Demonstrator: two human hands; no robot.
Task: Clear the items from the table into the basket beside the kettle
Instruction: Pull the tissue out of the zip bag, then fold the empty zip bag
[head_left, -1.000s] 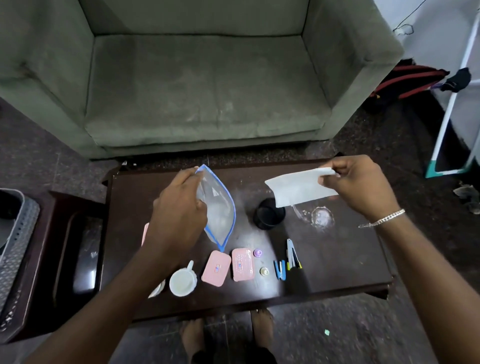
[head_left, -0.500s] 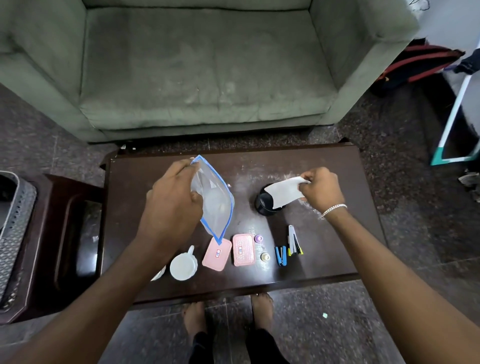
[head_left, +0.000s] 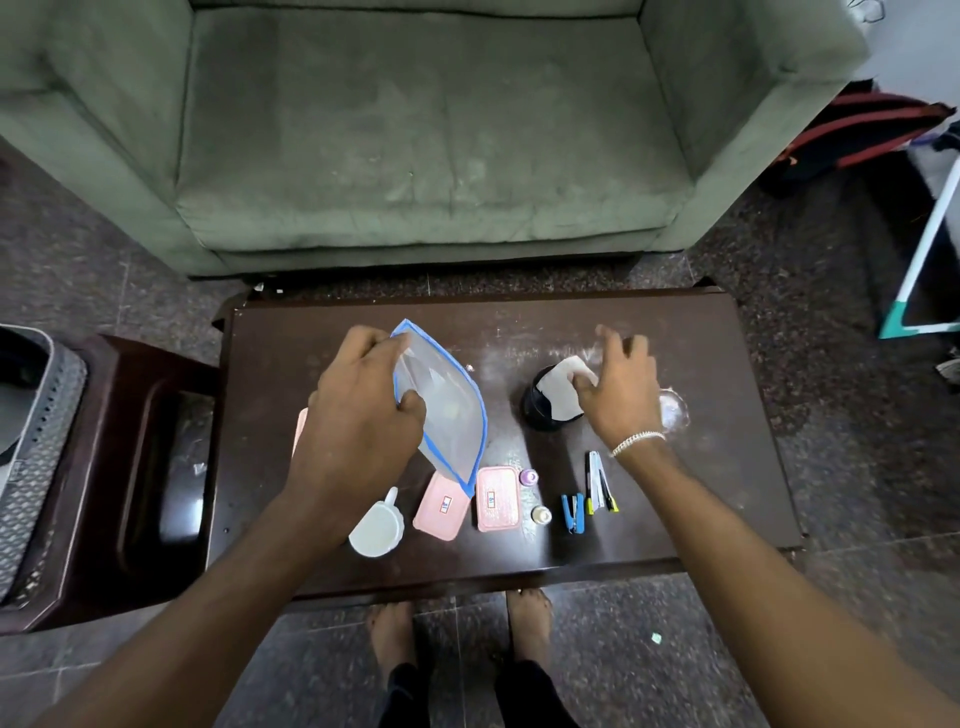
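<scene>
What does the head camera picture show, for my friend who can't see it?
A person's left hand holds a clear blue-edged bag above a dark table, while the right hand touches white paper on a black cup. Pink boxes lie nearer the person.

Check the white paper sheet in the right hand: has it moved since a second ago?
Yes. The white paper sheet has come down from above the dark wooden table onto the black round cup, the right hand lowering with it.

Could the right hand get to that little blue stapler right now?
Probably yes. The blue stapler lies in the open on the table, just inside the right forearm, nothing on top of it. But the right hand is busy with a white paper over the black cup.
</scene>
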